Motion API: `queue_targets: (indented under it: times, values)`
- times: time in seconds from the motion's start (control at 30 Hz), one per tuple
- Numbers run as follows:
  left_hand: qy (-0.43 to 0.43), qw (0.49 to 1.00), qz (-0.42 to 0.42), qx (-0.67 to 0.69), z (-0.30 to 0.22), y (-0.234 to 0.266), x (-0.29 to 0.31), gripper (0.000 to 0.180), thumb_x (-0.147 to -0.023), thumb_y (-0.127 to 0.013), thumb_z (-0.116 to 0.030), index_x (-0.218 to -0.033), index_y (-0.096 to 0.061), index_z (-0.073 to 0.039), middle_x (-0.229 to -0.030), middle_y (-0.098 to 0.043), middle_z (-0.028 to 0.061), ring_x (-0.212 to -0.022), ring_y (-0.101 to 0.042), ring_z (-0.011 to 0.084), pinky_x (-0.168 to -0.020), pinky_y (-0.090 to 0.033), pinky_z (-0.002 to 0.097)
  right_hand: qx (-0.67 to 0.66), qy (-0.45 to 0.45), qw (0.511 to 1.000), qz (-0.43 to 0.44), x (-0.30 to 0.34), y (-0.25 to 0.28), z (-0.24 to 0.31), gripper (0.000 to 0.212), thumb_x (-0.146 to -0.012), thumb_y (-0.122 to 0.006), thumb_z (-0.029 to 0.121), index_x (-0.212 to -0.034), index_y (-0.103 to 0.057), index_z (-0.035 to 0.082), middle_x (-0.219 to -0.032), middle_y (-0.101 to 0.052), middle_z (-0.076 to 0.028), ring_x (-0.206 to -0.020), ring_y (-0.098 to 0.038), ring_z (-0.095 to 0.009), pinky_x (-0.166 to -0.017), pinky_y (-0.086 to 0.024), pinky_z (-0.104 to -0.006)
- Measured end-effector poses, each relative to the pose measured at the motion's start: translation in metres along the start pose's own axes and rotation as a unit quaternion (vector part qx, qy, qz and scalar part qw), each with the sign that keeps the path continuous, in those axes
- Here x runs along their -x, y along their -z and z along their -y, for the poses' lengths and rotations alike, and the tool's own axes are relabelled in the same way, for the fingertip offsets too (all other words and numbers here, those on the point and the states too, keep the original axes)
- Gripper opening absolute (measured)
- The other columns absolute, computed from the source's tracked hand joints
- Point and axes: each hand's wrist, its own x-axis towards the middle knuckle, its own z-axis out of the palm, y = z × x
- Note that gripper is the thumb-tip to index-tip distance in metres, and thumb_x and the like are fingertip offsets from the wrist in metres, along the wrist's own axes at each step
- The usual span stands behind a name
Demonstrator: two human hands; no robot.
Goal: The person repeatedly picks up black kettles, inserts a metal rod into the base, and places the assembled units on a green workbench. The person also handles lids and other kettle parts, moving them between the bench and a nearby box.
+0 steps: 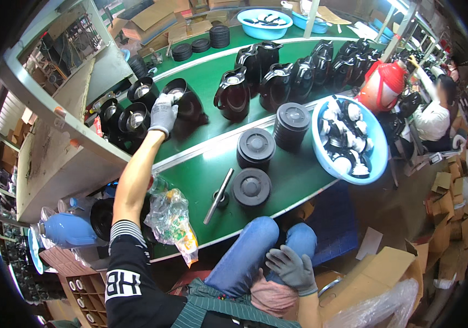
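With my left arm stretched forward, my gloved left hand (163, 113) is closed on the rim of a black jug body (189, 110). That jug leans on the green bench, and a round metallic part shows in its opening. Several similar black jug bodies (134, 118) stand just left of the hand. My gloved right hand (293, 269) is held above my right thigh, fingers spread and nothing in it. In front of me are stacked black ribbed discs (256, 146), one more disc stack (292, 123), and a lower disc (251, 187). A metal bar (218, 195) lies beside them.
Black jugs (233, 94) with handles line the green bench (212, 158). A blue basin (318, 143) of black-and-white parts stands right, near a red jug (382, 85). A clear plastic bag (169, 218) overhangs the front edge. Rightward are cartons (368, 276) and a seated person (433, 117).
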Motion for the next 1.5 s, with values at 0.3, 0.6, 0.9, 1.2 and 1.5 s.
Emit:
queue_targets:
  times: [0.3,0.6,0.9,1.2,1.5]
  values:
    - [-0.318,0.938,0.133,0.029,-0.119,0.233,0.069,0.011,-0.092,-0.072,-0.008,-0.103,-0.07,-0.008,-0.101,-0.063,0.0119,-0.101,-0.066,0.0335,-0.086,-0.055,0.044,0.417,0.068,0.906,-0.023,-0.046,-0.091,0.026,0.061,-0.108,-0.065,0.026,-0.159,-0.048,-0.004,-0.154,-0.059,-0.021,-0.142,-0.058,-0.033,-0.125,-0.04,-0.0474]
    - [-0.39,0.828,0.342,0.21,-0.227,0.345,0.166,0.019,-0.09,-0.078,-0.004,-0.106,-0.073,-0.012,-0.104,-0.063,0.0078,-0.101,-0.066,0.0299,-0.085,-0.056,0.0402,0.753,0.317,0.547,0.183,-0.077,-0.209,0.066,0.058,-0.074,-0.091,0.01,-0.126,-0.063,0.013,-0.151,-0.06,-0.015,-0.142,-0.057,-0.039,-0.115,-0.05,-0.0505]
    - [-0.203,0.881,0.273,0.327,-0.2,0.297,0.288,0.072,-0.081,-0.079,0.001,-0.15,-0.06,-0.005,-0.142,-0.064,0.0188,-0.131,-0.063,0.0382,-0.112,-0.05,0.0461,0.509,0.287,0.801,-0.131,0.075,-0.152,-0.011,0.036,-0.079,-0.092,-0.004,-0.105,-0.067,0.001,-0.152,-0.063,-0.024,-0.132,-0.066,-0.024,-0.108,-0.056,-0.0393]
    - [0.04,0.8,0.263,0.538,-0.208,0.234,0.353,0.068,-0.085,-0.084,-0.009,-0.147,-0.06,0.003,-0.134,-0.073,0.0167,-0.123,-0.069,0.0225,-0.109,-0.051,0.0358,0.479,0.209,0.833,-0.184,0.043,-0.17,-0.002,0.032,-0.078,-0.087,-0.014,-0.101,-0.068,-0.003,-0.158,-0.057,-0.026,-0.134,-0.064,-0.024,-0.11,-0.055,-0.0379]
    - [0.237,0.578,0.278,0.729,-0.129,0.154,0.415,0.057,-0.096,-0.074,-0.011,-0.151,-0.059,0.0,-0.142,-0.067,0.017,-0.129,-0.065,0.0216,-0.114,-0.05,0.0374,0.617,0.009,0.787,-0.019,-0.062,-0.169,0.004,0.037,-0.088,-0.088,0.017,-0.117,-0.075,0.0,-0.142,-0.072,-0.014,-0.107,-0.074,-0.014,-0.092,-0.058,-0.0304]
